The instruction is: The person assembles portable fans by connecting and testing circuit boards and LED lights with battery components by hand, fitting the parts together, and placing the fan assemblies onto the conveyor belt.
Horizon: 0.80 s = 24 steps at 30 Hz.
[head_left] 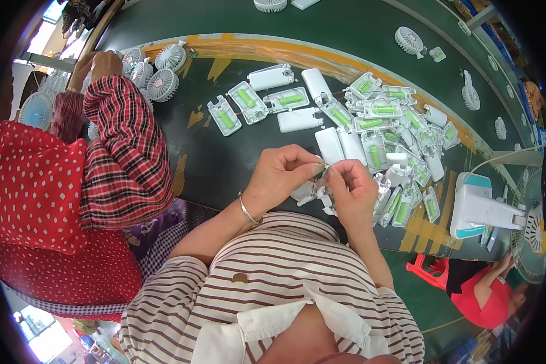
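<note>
My left hand [280, 176], with a bangle at its wrist, is closed in a pinch at a small green circuit board [319, 175], mostly covered by the fingers. Right beside it my right hand [352, 187] is closed too, thumb and fingertips pressed together on something too small to make out. The fingertips of both hands almost meet. Under them lies a white plastic housing [305, 192], partly hidden. Just beyond the hands lie white covers [329, 145] and open white cases with green battery cells [375, 156] and thin wires.
More battery cases [247, 101] lie farther left on the dark table [191, 155]. A co-worker in a plaid sleeve [124, 151] handles white fans [162, 85] at left. A white-and-teal device [476, 206] stands at right. Beyond the taped edge, a green surface [346, 30] carries fan parts.
</note>
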Tool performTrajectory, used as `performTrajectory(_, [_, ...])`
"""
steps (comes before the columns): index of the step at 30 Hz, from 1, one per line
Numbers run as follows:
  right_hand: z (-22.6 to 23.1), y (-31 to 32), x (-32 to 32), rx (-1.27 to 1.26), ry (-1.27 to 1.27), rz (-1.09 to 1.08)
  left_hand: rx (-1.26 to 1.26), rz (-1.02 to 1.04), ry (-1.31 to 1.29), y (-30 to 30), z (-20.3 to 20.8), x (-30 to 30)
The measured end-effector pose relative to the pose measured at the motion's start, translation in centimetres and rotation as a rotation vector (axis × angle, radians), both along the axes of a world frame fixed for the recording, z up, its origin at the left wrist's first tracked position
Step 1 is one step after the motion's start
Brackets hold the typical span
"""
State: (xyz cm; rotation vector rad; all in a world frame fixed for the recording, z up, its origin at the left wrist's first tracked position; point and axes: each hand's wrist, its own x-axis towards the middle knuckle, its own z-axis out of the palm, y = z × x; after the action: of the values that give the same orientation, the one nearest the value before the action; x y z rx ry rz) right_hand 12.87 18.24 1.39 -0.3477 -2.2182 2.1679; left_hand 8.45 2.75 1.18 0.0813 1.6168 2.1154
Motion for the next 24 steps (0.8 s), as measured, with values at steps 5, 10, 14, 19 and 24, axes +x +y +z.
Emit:
performTrajectory(5, [-0.1,0.9,0.0,0.008,-0.096,0.08,-0.066,-0.047,0.107,-0.3,-0.7,-0.2])
performTrajectory(10, [-0.1,1.2,-0.3,0.274,0.055,0.101,-0.188,-0.06,0.265,0.0,-0.6,-0.6])
performTrajectory(14, [-0.2,0.9,-0.7,0.437,0.198,0.085,-0.313,-0.098,0.389,0.1,0.0,-0.8])
performTrajectory(19, [0.3,1.4,-1.4,0.468,0.166,0.077,-0.341,-0.037,0.432,0.8,0.5,-1.2])
performTrajectory(24, [2.9,5.0,-2.8,0.436,0.427,-0.139,-0.406,0.095,0.621,3.4,6.4,-7.7])
